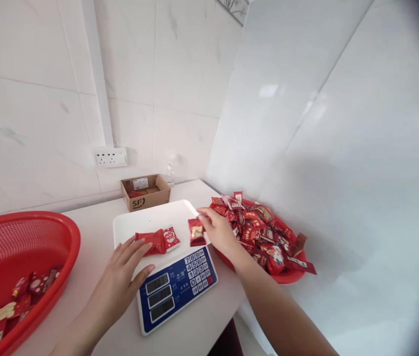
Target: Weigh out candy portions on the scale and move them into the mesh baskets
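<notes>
A digital weighing scale with a white pan [131, 221] and a blue keypad panel [179, 287] stands on the table. Two red wrapped candies lie side by side on the pan: a plain red one [156, 243] and one with white print [172, 238]. My left hand [123, 269] reaches over the pan's near left edge, fingers spread, fingertips at the plain red candy; whether they touch it I cannot tell. Over the pan's right side, my right hand [216, 230] pinches a red candy with a gold patch [196, 232].
On the right, a red basket [287, 278] is heaped with red wrapped candies [257, 227]. Another red basket [71, 237], at left, holds several candies [9, 309]. Behind the scale sit a cardboard box [152, 199] and a clear plastic bottle [170, 173] against the tiled wall [131, 128].
</notes>
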Motion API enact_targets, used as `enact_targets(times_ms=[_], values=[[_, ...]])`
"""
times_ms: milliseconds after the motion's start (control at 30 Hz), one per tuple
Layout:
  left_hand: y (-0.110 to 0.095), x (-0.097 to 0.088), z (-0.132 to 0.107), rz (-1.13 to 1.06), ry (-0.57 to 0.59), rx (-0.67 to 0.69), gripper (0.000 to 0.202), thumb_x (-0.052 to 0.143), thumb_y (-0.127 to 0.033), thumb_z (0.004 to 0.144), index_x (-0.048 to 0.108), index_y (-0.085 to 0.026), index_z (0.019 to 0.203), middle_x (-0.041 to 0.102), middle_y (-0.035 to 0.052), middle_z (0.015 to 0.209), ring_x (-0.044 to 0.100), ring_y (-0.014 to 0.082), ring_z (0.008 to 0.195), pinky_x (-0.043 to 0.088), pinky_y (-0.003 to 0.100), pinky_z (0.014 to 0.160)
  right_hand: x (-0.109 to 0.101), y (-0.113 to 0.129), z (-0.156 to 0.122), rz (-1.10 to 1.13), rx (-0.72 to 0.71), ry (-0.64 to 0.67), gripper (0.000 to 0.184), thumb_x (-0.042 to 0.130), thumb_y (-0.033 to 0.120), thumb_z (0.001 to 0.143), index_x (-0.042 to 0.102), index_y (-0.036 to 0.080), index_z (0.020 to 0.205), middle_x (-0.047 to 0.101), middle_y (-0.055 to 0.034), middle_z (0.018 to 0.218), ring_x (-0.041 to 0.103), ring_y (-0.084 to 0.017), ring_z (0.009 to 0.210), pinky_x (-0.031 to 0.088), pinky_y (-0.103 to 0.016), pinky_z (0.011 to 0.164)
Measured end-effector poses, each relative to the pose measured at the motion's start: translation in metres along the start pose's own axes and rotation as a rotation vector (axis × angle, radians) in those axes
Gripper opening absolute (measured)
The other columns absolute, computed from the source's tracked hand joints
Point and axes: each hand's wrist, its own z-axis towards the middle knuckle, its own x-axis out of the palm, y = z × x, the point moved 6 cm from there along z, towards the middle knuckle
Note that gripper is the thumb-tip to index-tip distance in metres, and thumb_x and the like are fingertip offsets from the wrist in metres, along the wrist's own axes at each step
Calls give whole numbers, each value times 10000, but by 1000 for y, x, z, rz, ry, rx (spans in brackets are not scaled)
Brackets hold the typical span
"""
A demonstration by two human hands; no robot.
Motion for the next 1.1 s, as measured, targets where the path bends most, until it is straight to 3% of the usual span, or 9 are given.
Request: enact_targets(times_ms=[67,167,333,433,533,733,833,1000,1100], values=[[2,4,-2,5,41,-12,437,414,-492,935,562,-242,1261,609,97,1284,470,331,1283,451,568,987,12,8,5,-11,-45,29,303,430,331,883,624,237,1096,696,-46,1075,648,-178,963,504,-325,873],[5,10,-5,12,97,-32,459,419,-488,932,514,-263,1321,542,87,1370,391,330,1343,411,580,1020,0,-3,11,-62,-71,3,365,458,268,850,598,197,1180,621,-108,1228,559,-230,1151,423,-410,1007],[3,19,-8,7,156,-24,481,459,-461,927,445,-293,1378,466,75,1443,298,312,1397,333,585,1074,-56,-70,14,-417,-4,-28,455,446,202,836,537,208,1282,534,-104,1346,449,-246,1267,338,-465,1076],[1,21,-9,12,172,-15,472,458,-450,931,451,-287,1373,463,85,1444,298,314,1396,320,598,1074,-77,-112,8,-480,99,-9,422,503,146,759,619,162,1164,618,-149,1211,522,-304,1174,383,-507,1008],[0,21,-9,21,178,-11,465,449,-450,933,471,-269,1361,474,95,1435,301,321,1394,327,607,1064,-84,-135,-1,-503,155,8,322,532,146,726,668,187,1015,674,-121,1061,578,-298,1061,430,-477,937],[2,19,-9,20,182,-30,450,446,-446,934,499,-260,1340,484,89,1428,305,323,1391,327,603,1066,-100,-133,-8,-464,166,-107,329,338,243,861,591,173,1059,614,-127,1135,553,-243,1089,413,-422,955],[2,20,-9,17,186,-27,451,437,-442,938,490,-257,1346,473,89,1437,296,320,1396,328,604,1064,-97,-126,-9,-427,159,-87,329,298,277,884,588,194,1015,632,-87,1083,572,-207,1040,428,-380,929],[2,18,-9,26,165,-18,450,429,-439,940,486,-257,1347,472,88,1438,282,318,1402,323,602,1067,-73,-127,-14,-425,222,-33,270,570,394,763,629,210,952,659,-87,1019,606,-233,918,455,-367,829],[3,16,-9,31,167,-24,444,442,-439,934,485,-282,1347,462,74,1446,285,307,1403,324,579,1077,-72,-128,-14,-416,260,-70,248,572,352,753,639,214,948,671,-92,994,610,-247,894,448,-378,813]])
